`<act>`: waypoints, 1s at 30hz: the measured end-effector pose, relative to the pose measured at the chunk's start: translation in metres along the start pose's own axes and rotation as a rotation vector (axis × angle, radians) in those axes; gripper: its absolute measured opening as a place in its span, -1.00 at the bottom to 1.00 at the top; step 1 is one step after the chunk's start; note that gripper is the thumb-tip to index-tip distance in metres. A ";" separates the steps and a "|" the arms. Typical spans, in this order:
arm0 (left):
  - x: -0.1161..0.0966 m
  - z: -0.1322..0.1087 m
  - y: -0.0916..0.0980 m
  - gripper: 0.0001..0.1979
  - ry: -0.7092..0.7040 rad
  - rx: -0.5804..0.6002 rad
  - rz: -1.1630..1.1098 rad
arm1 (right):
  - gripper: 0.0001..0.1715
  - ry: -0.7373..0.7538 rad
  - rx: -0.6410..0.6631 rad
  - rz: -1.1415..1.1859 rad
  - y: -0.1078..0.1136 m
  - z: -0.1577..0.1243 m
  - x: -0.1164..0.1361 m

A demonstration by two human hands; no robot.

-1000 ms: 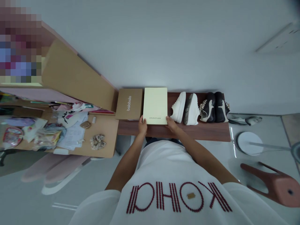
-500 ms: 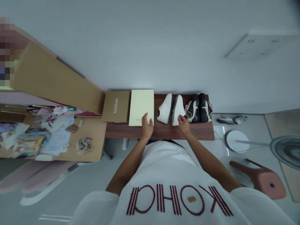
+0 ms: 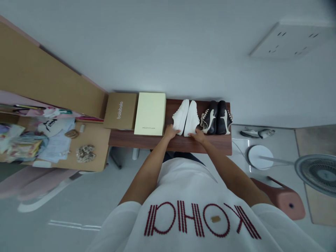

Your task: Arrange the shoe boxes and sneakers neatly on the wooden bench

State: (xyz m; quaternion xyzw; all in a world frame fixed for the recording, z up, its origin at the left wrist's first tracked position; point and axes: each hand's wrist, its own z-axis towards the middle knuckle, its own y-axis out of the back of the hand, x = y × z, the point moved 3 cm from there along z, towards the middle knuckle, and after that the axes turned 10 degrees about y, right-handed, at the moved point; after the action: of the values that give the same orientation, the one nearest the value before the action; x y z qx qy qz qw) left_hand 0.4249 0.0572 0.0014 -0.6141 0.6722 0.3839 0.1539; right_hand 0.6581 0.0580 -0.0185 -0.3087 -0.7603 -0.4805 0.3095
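Two white sneakers (image 3: 185, 117) rest side by side on a dark brown wooden bench, toes toward the wall and touching or nearly so. My left hand (image 3: 172, 132) is closed at the heel of the left one, thumb against its back. At the heel of the right one, my right hand (image 3: 198, 135) is closed in the same way. The fingers along the shoes' outer sides are partly hidden. A pair of black-and-cream sneakers (image 3: 213, 119) sits just right of my right hand. Left of my left hand lies a pale yellow shoebox (image 3: 151, 113).
The brown bench (image 3: 147, 141) runs along the wall. A brown cardboard box (image 3: 120, 110) sits at its left end, beside a cluttered desk (image 3: 98, 147). On the floor at right are a standing fan (image 3: 319, 173), a pink stool (image 3: 288, 201) and grey shoes (image 3: 258, 133).
My left hand has left the yellow box and taken hold of the left white sneaker. My right hand has gripped the other, and the two shoes are now closer together.
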 end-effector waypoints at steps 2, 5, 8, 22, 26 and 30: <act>-0.001 -0.002 -0.001 -0.55 -0.034 0.001 0.120 | -0.61 0.053 0.016 -0.051 0.003 -0.001 0.006; -0.004 -0.010 -0.003 -0.63 -0.135 -0.029 0.173 | -0.67 0.105 0.045 -0.195 0.009 -0.006 0.022; -0.011 -0.020 -0.005 -0.68 -0.186 -0.093 0.161 | -0.66 0.118 0.084 -0.389 0.012 -0.010 0.045; -0.036 -0.001 -0.025 -0.90 -0.041 -0.155 0.228 | -0.63 0.007 0.230 -0.581 -0.006 0.016 0.105; -0.033 0.002 -0.027 -0.86 -0.028 -0.177 0.272 | -0.61 -0.003 0.249 -0.544 -0.012 0.016 0.104; -0.028 -0.006 -0.024 -0.91 -0.039 -0.180 0.233 | -0.62 0.019 0.256 -0.524 -0.013 0.013 0.104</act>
State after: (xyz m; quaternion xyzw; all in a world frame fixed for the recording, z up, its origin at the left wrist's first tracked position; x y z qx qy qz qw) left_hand 0.4550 0.0746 0.0163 -0.5358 0.6985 0.4698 0.0658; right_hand 0.5816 0.0827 0.0493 -0.0556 -0.8656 -0.4472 0.2183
